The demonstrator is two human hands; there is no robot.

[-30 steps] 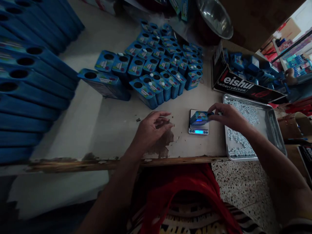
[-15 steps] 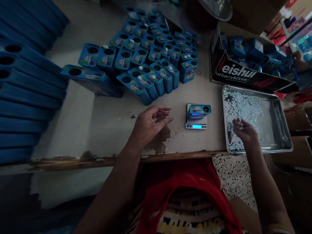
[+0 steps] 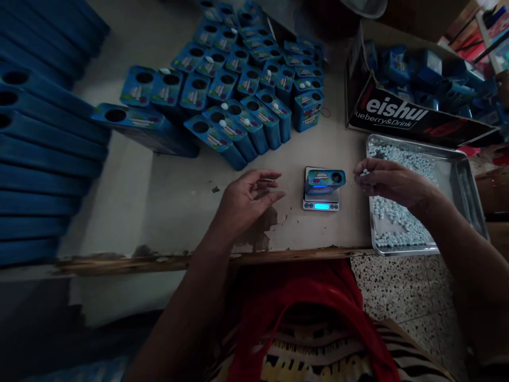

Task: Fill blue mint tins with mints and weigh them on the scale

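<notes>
A blue container (image 3: 325,179) with a dark round hole in its top stands on a small scale (image 3: 321,206) with a lit blue display. To the left of the scale, my left hand (image 3: 252,199) is held over the table with its fingers apart and nothing in them. My right hand (image 3: 392,183) is between the scale and the metal tray, its fingertips closed on small pale candies (image 3: 365,172). Many more pale candies (image 3: 397,220) lie in the metal tray (image 3: 475,204) under and beside my right hand.
Several blue containers (image 3: 238,119) stand across the back of the table (image 3: 175,212), a few with white pieces on top. More blue containers (image 3: 43,159) line the left side. An open cardboard box (image 3: 413,114) of blue packs is behind the tray.
My right hand has lifted out of the tray's candies and moved left and away from me, toward the scale, with candies at its fingertips. My left hand is nearly unmoved.
</notes>
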